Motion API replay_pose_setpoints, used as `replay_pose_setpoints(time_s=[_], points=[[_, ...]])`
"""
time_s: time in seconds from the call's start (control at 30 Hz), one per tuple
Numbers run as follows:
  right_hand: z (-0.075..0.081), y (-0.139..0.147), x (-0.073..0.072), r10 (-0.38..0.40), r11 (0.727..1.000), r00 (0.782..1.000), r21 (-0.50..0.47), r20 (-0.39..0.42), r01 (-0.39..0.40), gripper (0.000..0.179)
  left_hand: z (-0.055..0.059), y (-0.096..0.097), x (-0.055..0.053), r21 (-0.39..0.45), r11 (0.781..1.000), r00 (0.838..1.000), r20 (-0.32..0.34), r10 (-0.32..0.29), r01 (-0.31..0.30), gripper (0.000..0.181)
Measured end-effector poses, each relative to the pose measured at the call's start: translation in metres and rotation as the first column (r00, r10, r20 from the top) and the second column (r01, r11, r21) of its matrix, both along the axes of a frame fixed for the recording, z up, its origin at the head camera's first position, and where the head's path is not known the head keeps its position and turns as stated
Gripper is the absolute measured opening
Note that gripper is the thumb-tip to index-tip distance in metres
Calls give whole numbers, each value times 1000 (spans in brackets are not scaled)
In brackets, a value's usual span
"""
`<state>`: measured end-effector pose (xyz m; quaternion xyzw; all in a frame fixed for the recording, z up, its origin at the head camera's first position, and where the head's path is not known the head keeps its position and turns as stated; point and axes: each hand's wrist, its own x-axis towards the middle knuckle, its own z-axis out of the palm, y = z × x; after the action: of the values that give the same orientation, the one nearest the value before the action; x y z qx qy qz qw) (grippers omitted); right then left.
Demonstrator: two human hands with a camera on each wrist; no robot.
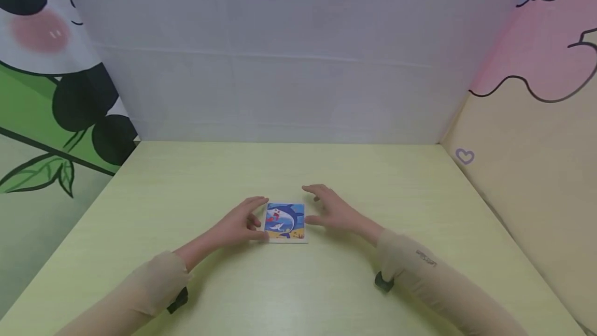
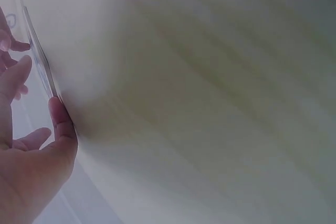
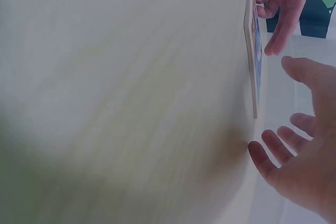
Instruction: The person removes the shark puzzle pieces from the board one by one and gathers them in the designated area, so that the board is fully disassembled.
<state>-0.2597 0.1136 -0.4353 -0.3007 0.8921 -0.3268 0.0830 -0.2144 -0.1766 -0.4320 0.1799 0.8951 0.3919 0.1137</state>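
Note:
A small square picture board (image 1: pixel 284 221) with a pale border lies flat on the table. Its print has a blue-and-white shark-like animal, a smaller one and yellow sand. At its left side is my left hand (image 1: pixel 238 224), thumb over the near left corner and the other fingers loosely bent along the edge. In the left wrist view a fingertip (image 2: pixel 58 106) is right at the board's thin edge. My right hand (image 1: pixel 333 210) hovers just off the right side, thumb and fingers spread around nothing. The right wrist view shows the board (image 3: pixel 253 51) edge-on between both hands.
The pale yellow table (image 1: pixel 186 180) reaches back to a grey-white cloth wall (image 1: pixel 289 56). A panda-patterned panel (image 1: pixel 42 92) borders the left, a pink-and-cream panel (image 1: pixel 536 118) the right. Dark straps (image 1: pixel 384 282) show under both sleeves.

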Motion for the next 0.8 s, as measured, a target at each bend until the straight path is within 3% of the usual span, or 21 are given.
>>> replay_pose_setpoints(time_s=[0.3, 0.53, 0.8], points=[[-4, -9, 2, -23, 1000, 999, 19, 31, 23, 62, -3, 4, 0, -69, 998, 999, -29, -14, 12, 82], [-4, -11, 4, -37, 998, 998, 47, 48, 35, 57, -3, 6, 0, -60, 998, 998, -58, -7, 3, 81], [-1, -8, 2, -23, 998, 997, 64, 73, 18, 56, 1, 10, 4, -67, 998, 999, -47, 5, -9, 78]])
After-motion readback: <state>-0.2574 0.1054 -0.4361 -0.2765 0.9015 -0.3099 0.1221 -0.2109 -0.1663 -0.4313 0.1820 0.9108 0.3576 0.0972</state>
